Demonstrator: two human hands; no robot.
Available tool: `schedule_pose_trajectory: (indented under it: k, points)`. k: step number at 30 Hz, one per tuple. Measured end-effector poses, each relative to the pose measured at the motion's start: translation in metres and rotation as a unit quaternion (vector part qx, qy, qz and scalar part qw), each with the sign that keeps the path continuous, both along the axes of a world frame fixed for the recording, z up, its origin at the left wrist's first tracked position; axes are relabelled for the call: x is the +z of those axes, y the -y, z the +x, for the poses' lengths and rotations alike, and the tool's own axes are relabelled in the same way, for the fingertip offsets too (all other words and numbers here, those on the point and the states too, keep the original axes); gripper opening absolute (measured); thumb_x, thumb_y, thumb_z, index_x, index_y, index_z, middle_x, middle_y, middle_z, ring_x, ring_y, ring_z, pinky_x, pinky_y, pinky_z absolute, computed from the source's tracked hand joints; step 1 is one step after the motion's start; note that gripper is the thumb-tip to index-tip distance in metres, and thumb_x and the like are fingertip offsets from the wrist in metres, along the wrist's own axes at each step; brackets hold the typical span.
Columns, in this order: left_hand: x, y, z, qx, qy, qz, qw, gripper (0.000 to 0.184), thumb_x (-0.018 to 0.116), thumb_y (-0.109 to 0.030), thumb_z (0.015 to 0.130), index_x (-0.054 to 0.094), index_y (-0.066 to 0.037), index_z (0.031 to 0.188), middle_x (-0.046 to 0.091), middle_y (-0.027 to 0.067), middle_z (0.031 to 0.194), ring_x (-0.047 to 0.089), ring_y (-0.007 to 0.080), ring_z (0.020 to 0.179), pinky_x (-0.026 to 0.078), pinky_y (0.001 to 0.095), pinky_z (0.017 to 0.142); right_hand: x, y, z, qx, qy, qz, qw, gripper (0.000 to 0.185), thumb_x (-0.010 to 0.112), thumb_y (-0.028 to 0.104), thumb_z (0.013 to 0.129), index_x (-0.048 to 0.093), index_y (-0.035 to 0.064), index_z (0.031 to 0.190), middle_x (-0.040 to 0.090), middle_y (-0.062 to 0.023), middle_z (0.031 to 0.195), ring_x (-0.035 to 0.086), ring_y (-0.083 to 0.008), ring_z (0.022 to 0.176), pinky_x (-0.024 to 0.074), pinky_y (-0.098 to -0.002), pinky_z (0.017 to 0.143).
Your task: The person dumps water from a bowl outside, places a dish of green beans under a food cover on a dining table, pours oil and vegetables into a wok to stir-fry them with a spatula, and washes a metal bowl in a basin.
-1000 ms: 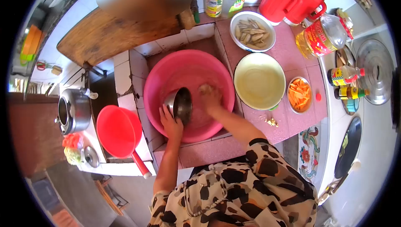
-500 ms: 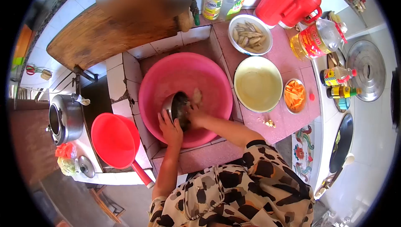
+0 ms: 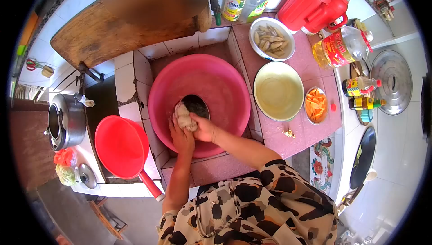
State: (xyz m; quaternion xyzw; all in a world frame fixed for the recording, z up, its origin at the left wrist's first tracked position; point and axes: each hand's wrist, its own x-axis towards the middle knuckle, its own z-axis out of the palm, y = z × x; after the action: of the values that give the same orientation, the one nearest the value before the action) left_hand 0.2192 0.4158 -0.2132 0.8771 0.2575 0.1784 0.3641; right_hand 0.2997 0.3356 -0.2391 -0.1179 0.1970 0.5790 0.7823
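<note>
In a large pink basin [image 3: 229, 78] sits a metal bowl [image 3: 200, 101], dark inside and tipped toward the right. A bunched, pale cloth [image 3: 184, 116] lies over its left rim. My left hand [image 3: 182, 139] is closed at the bowl's near left side, its fingers against the cloth; part of its grip is hidden. My right hand [image 3: 204, 130] comes in from the right, its fingers pressed on the cloth.
Right of the basin stand a cream bowl [image 3: 279, 94], a bowl of shrimp-like pieces [image 3: 272, 41] and a dish of orange slices [image 3: 316, 105]. A red ladle [image 3: 120, 146] lies left, near a metal pot [image 3: 72, 123]. A wooden board [image 3: 94, 42] leans behind.
The cloth has come up from inside the bowl and water onto the bowl's left rim. My right hand has moved left, close to my left hand.
</note>
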Motion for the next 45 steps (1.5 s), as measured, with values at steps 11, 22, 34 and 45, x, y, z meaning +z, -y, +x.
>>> schedule_pose_trajectory:
  k: [11, 22, 34, 45]
  points:
    - [0.012, 0.005, -0.005, -0.096, -0.087, 0.006, 0.992, 0.077, 0.053, 0.0, 0.067, 0.03, -0.02, 0.138, 0.032, 0.0206, 0.137, 0.039, 0.0416, 0.118, 0.038, 0.0436, 0.095, -0.067, 0.029, -0.007, 0.417, 0.703, -0.305, 0.489, 0.036, 0.054, 0.025, 0.081, 0.056, 0.01, 0.114, 0.051, -0.0109, 0.124, 0.048, -0.0257, 0.114, 0.0422, -0.0395, 0.086]
    - [-0.045, 0.021, 0.005, 0.03, -0.261, -0.496, 0.828, 0.069, 0.047, -0.002, 0.064, 0.034, -0.008, 0.131, 0.058, 0.0152, 0.104, 0.063, 0.0259, 0.067, 0.053, 0.0385, 0.05, -0.043, 0.035, 0.046, 0.137, 0.765, -0.556, 0.294, 0.028, 0.06, 0.017, 0.077, 0.055, 0.0094, 0.103, 0.056, -0.0132, 0.101, 0.054, -0.027, 0.096, 0.0437, -0.0381, 0.082]
    - [-0.031, 0.035, -0.001, -0.111, -0.032, -0.405, 0.907, 0.104, 0.073, -0.005, 0.059, 0.005, -0.001, 0.138, 0.039, 0.0187, 0.131, 0.044, 0.0297, 0.118, 0.036, 0.0365, 0.098, -0.069, 0.071, 0.034, 0.505, 0.648, -0.17, 0.545, 0.041, 0.057, 0.026, 0.079, 0.055, 0.012, 0.118, 0.064, -0.0113, 0.099, 0.06, -0.0201, 0.086, 0.048, -0.0342, 0.072]
    - [0.026, 0.022, 0.013, -0.022, -0.309, -0.439, 0.843, 0.05, 0.052, -0.011, 0.066, 0.051, 0.001, 0.115, 0.057, 0.0233, 0.107, 0.054, 0.0322, 0.104, 0.04, 0.0389, 0.089, -0.024, 0.065, 0.078, 0.165, 0.897, -0.411, 0.0, 0.024, 0.06, 0.021, 0.072, 0.062, 0.0134, 0.095, 0.056, -0.0109, 0.107, 0.047, -0.0312, 0.106, 0.0436, -0.0428, 0.082]
